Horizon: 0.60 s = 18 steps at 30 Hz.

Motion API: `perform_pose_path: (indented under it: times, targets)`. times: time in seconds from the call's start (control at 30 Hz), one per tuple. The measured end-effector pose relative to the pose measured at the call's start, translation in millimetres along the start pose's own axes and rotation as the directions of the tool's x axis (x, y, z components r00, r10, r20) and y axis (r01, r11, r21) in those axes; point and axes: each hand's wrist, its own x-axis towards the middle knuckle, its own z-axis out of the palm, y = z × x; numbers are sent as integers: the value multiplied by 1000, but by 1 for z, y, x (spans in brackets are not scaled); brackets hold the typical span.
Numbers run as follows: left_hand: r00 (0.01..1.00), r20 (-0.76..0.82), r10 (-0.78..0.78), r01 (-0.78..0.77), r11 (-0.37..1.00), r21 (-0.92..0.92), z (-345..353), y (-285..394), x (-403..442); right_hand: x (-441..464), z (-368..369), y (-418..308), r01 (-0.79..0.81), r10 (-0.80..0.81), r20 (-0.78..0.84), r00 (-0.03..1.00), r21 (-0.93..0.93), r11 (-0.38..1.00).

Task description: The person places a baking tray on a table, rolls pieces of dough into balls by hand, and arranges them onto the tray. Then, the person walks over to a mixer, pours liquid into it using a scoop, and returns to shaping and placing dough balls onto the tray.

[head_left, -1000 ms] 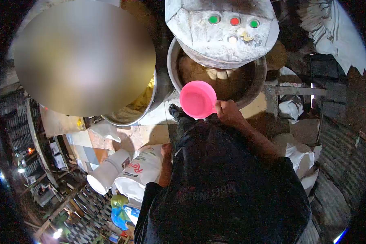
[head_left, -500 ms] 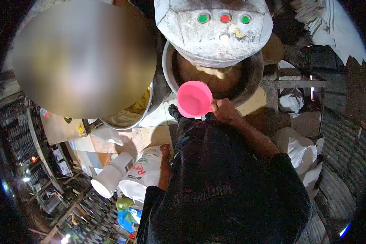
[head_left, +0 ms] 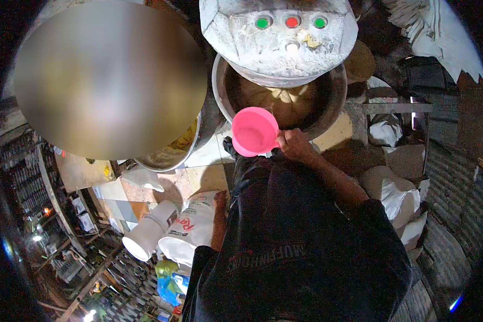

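My right hand (head_left: 295, 145) is closed round the short handle of a pink plastic dipper (head_left: 255, 131), which it holds at the near rim of a big mixer bowl (head_left: 220, 88). The dipper's open side faces up; whether liquid lies in it I cannot tell. Deeper in the bowl, pale dough (head_left: 287, 95) shows under the mixer head (head_left: 284, 48), which is white, dusted and fitted with green and red buttons. At my left side hangs my left hand (head_left: 220, 198), close to a white printed sack (head_left: 190, 231). Its fingers are too small and dark to make out.
Left of the mixer stands another large metal bowl (head_left: 172, 163) with yellowish stuff inside, partly covered by a blurred patch. White buckets (head_left: 150, 228) stand by the sack on the tiled floor (head_left: 204, 177). More white sacks (head_left: 400, 201) lie to the right, before a corrugated wall (head_left: 456, 209).
The dough under the mixer head has changed shape and shows more folds. The whole view has shifted slightly; the dipper and both hands keep nearly the same place.
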Motion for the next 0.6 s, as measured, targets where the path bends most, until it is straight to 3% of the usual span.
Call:
perform_pose_path:
  times: [0.03, 0.13, 0.27, 0.3, 0.33, 0.37, 0.43, 0.57, 0.6]
  targets:
    - [992, 31, 123, -127, 977, 174, -2, 4, -2, 1, 1, 0, -93, 85, 52, 995, 160, 983]
    - [878, 236, 417, -469, 647, 601, -7, -7, -1, -1, 3, 2, 11, -8, -49, 999, 52, 999]
    - [823, 248, 511, -527, 524, 669, 6, -31, 16, -1, 4, 5, 23, -17, -72, 997, 77, 997]
    - [979, 66, 194, -204, 904, 375, 18, -48, 29, -1, 2, 5, 24, -21, -29, 999, 102, 994]
    - [979, 35, -202, 203, 979, -30, 24, -54, 35, 0, 1, 5, 24, -26, 15, 1000, 127, 992]
    - [979, 34, -201, 202, 979, -29, 23, -52, 33, 1, 1, 5, 24, -26, 13, 1000, 127, 992]
    - [996, 72, -50, 51, 999, -3, 19, -40, 25, 2, 2, 7, -8, -2, 71, 997, 145, 989]
    - [989, 57, -134, 140, 981, -135, 23, -28, 20, 0, 6, 10, -5, -13, 95, 995, 185, 983]
    - [985, 54, -162, 170, 969, -180, 24, -26, 20, -1, 7, 9, 20, -26, 50, 998, 124, 992]
